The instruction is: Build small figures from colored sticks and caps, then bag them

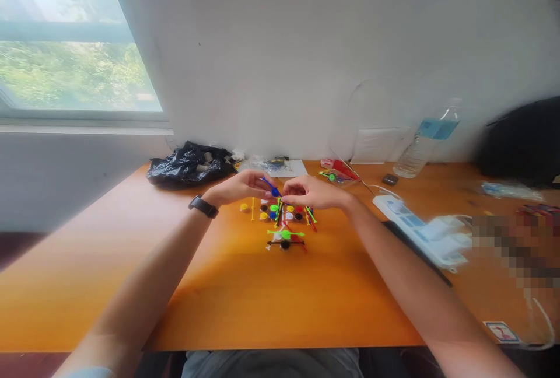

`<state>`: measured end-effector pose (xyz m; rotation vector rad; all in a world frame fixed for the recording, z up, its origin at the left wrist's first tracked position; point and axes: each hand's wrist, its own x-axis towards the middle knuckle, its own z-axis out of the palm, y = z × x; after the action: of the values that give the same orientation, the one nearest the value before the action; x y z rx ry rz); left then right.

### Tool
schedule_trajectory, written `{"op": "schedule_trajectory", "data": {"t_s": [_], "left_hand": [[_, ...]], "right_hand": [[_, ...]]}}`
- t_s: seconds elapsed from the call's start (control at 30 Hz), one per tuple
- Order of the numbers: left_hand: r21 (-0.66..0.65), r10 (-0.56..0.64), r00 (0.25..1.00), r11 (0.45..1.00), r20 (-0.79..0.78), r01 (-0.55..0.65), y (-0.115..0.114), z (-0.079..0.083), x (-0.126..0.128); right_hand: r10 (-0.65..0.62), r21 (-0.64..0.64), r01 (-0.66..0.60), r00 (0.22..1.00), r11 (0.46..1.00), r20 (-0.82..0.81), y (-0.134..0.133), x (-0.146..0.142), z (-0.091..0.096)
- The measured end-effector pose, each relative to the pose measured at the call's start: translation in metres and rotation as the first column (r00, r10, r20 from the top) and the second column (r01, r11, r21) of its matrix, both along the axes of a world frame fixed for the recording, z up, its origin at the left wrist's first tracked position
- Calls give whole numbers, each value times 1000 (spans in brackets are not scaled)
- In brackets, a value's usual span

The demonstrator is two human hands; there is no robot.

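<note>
At the far left of the worktop [210, 296], a black plastic bag [188, 167] lies crumpled near the wall. To the right of it, the left hand [245, 186], with a dark watch [203, 207] at its wrist, is closed in a narrow pinch on a blue piece [275, 191], a slim rod with a round part at its middle, held tilted just above the rows of small parts. Beneath and beside that hand lie a yellow disc [244, 207] and a yellow rod [252, 209], apart from each other and seemingly unused. Near the centre, more loose discs sit in short rows, yellow, black, white, green, blue and red among them. In front of these, nearer the person, lie a green piece [286, 234] and a black piece [285, 244], each a rod with a disc at its middle, so these look already joined; white and red parts show among them, too small to sort out. The right hand [301, 192] has its fingertips drawn together at the lower end of the blue piece, apparently pinching it. Just right of centre, loose rods [310, 216] lie bunched. Judging by the leftover discs and rods, much remains unjoined.
</note>
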<state>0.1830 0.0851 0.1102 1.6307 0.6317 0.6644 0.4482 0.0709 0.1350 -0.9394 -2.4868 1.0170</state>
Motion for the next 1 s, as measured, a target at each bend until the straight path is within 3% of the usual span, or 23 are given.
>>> {"op": "schedule_trajectory", "data": {"t_s": [0.17, 0.4, 0.53, 0.83, 1.0], "left_hand": [[44, 39, 999, 998, 1, -39, 0, 0, 0], [195, 159, 984, 971, -79, -141, 1, 7, -8], [180, 115, 986, 979, -121, -92, 5, 6, -14], [266, 172, 943, 959, -285, -95, 10, 5, -16], [253, 124, 933, 967, -338, -37, 5, 5, -12]], "right_hand": [[28, -100, -34, 998, 994, -63, 10, 6, -5], [-26, -122, 17, 997, 992, -68, 19, 17, -5], [-56, -149, 44, 995, 988, -79, 23, 22, -9], [-132, -280, 100, 986, 955, -98, 31, 24, -17], [-88, -253, 82, 996, 964, -15, 34, 25, -22]]}}
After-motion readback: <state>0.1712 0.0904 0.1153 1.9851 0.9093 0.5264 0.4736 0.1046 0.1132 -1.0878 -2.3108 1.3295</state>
